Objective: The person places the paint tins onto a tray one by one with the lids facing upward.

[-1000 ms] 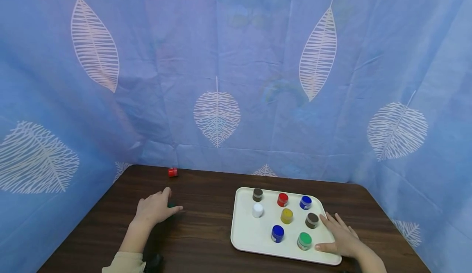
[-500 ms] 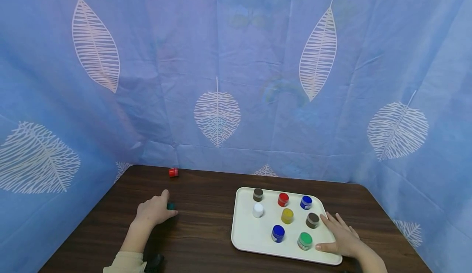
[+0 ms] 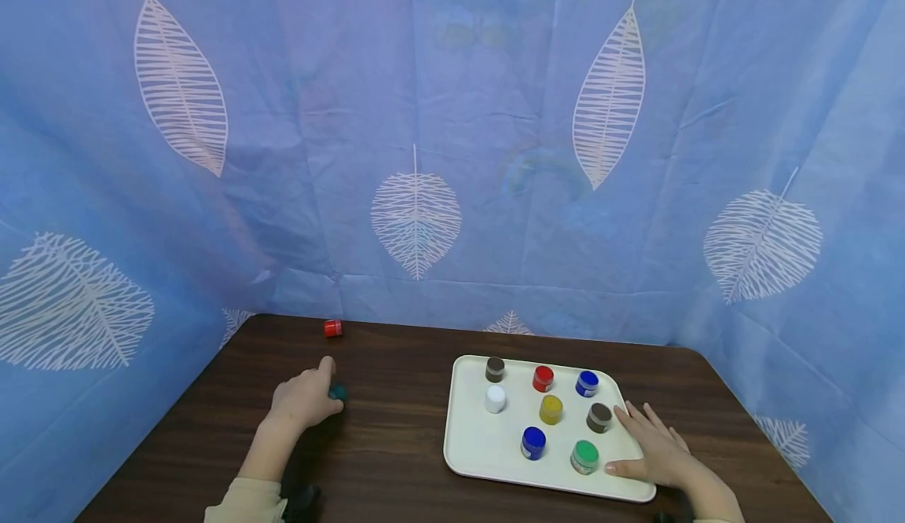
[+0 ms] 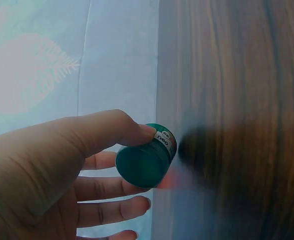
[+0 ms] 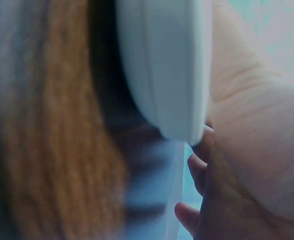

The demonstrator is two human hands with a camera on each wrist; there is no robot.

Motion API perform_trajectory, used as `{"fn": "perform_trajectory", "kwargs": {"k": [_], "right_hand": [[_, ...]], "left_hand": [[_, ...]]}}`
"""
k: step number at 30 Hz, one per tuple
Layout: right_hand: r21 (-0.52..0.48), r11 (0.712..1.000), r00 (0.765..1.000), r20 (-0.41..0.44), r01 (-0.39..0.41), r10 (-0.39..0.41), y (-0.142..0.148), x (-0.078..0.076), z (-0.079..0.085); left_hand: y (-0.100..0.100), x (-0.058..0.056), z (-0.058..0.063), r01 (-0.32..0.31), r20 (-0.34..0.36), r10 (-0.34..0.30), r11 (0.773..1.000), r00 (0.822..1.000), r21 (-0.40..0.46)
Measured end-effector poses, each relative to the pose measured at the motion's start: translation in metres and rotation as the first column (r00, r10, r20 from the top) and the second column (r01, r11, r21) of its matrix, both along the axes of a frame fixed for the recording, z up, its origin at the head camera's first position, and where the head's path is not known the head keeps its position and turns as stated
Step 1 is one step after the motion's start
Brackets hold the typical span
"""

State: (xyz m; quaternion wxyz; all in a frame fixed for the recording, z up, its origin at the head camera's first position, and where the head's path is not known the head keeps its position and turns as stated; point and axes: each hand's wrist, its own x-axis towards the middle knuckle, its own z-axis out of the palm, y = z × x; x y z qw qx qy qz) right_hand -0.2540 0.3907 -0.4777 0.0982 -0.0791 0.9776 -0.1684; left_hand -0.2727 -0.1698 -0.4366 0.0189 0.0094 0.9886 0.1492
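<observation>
My left hand (image 3: 306, 399) is over the left part of the table, pinching a small green paint jar (image 4: 145, 162) between thumb and fingers. Its label shows by the thumb tip in the left wrist view. In the head view only part of this jar shows past the hand. My right hand (image 3: 656, 451) rests at the right edge of a white tray (image 3: 488, 456), fingers spread and straight, thumb over the rim. Nearest to it on the tray are a dark-lidded jar (image 3: 599, 418) and a green-lidded jar (image 3: 584, 456).
Also on the tray stand two blue jars (image 3: 533, 443), a red jar (image 3: 543, 378), a yellow jar (image 3: 551, 409), a white jar (image 3: 496, 399) and another dark jar (image 3: 495, 369). A red jar (image 3: 333, 328) lies near the far edge of the wooden table (image 3: 396, 444). A blue curtain (image 3: 318, 193) hangs behind.
My left thumb and fingers have come together on the green jar, and the hand has shifted slightly right with it. The right hand has stayed at the tray.
</observation>
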Motion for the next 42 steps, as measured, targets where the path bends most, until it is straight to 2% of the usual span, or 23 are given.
{"fn": "perform_trajectory", "kwargs": {"k": [6,11,21,30,35,42], "right_hand": [[0.001,1.0,1.0,0.002,-0.004,0.004,-0.001,0.001,0.002],[-0.005,1.0,1.0,0.002,-0.003,0.003,-0.001,0.001,0.002],[0.003,1.0,1.0,0.006,0.011,-0.011,0.003,0.005,0.004],[-0.041,0.999,1.0,0.008,0.012,-0.012,-0.005,0.007,0.008],[-0.039,0.999,1.0,0.002,0.014,-0.014,-0.005,0.007,0.009],[-0.048,0.999,1.0,0.002,0.006,-0.006,-0.003,0.007,0.006]], "left_hand": [[0.008,0.001,-0.001,0.022,-0.065,-0.022,1.0,0.998,-0.006],[0.018,0.003,0.004,0.041,-0.128,-0.042,0.999,0.991,-0.016],[0.045,0.009,0.012,0.112,-0.256,-0.122,0.992,0.959,-0.052],[0.064,0.015,0.025,0.179,-0.293,-0.172,0.984,0.941,-0.002],[0.078,0.015,0.029,0.245,-0.321,-0.228,0.969,0.919,0.013],[0.1,0.015,0.029,0.333,-0.306,-0.309,0.942,0.901,0.03]]}}
